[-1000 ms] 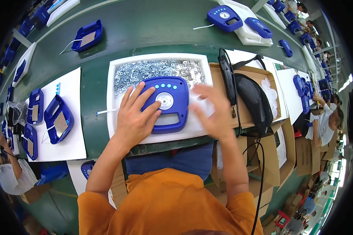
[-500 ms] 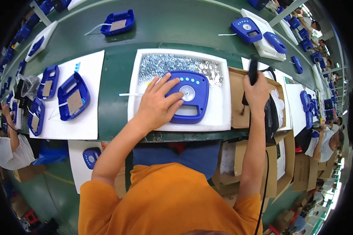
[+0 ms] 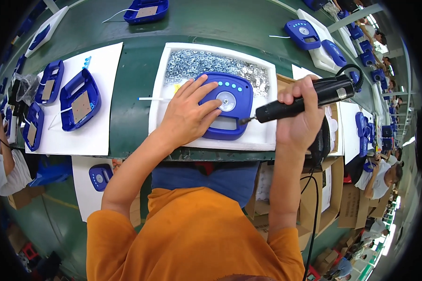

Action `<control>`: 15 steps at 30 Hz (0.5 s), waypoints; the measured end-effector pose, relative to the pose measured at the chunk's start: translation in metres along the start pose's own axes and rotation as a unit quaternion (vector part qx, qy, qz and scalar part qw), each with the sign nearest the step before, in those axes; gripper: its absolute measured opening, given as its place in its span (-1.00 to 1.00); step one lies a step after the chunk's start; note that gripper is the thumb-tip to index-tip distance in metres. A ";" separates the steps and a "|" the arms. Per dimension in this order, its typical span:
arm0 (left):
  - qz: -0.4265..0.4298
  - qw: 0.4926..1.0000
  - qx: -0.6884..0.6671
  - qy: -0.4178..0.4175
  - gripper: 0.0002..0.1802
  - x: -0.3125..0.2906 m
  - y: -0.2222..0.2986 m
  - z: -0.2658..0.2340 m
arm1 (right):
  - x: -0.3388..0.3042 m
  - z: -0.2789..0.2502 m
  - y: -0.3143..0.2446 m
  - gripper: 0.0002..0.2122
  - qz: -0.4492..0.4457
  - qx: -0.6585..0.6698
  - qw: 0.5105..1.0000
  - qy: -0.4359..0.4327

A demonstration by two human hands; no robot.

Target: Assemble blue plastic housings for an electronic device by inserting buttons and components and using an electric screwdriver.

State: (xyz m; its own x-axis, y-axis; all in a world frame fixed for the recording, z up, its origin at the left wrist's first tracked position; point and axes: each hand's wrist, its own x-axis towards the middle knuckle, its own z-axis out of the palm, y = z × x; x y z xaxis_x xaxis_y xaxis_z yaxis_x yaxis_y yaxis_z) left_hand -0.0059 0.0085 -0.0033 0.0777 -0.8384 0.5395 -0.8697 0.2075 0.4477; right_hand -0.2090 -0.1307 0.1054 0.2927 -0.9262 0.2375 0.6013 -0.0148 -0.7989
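My left hand lies on the left part of a blue plastic casing, fingers spread, with the thumb beside its round clear centre dial. The casing has a row of light-blue dots and a rectangular opening. It sits in a white foam tray, partly over a heap of small metal pieces. A white tube or cable sticks out left of the casing. My right hand is closed around a black electric screwdriver. Its bit points left, at the casing's lower right corner; whether they touch I cannot tell.
On a white board at the left stand several blue shells with tan boards inside. A cardboard box is beside the tray on the right. More blue casings lie on the green surface beyond. A black cord hangs at my right.
My right hand has swung the screwdriver from upright over the cardboard box to leftward, its bit now near the casing. The left hand stays on the casing. The view has shifted slightly.
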 end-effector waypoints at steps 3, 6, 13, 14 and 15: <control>-0.001 1.000 -0.003 0.002 -0.78 0.001 0.000 0.001 | 0.004 0.023 0.018 -0.82 -0.057 -0.049 0.997 -0.025; -0.004 1.000 -0.002 0.000 -0.77 0.000 0.000 0.001 | 0.008 0.035 0.033 -0.79 -0.087 -0.112 0.988 -0.066; -0.003 1.000 -0.003 -0.004 -0.77 -0.001 -0.002 0.001 | 0.003 0.046 0.057 -0.73 -0.072 -0.152 0.981 -0.097; -0.004 1.000 -0.003 -0.004 -0.77 -0.001 -0.002 0.001 | 0.003 0.044 0.059 -0.73 -0.070 -0.153 0.981 -0.098; -0.002 1.000 -0.001 -0.002 -0.77 -0.001 -0.002 0.001 | 0.003 0.043 0.060 -0.72 -0.068 -0.154 0.981 -0.099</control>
State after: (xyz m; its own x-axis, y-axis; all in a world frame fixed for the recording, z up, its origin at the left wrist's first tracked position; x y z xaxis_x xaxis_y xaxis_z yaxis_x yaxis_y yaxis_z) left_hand -0.0044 0.0080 -0.0057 0.0789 -0.8406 0.5358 -0.8682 0.2062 0.4514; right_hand -0.1396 -0.1181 0.0816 0.3829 -0.8167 0.4317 0.4002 -0.2746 -0.8743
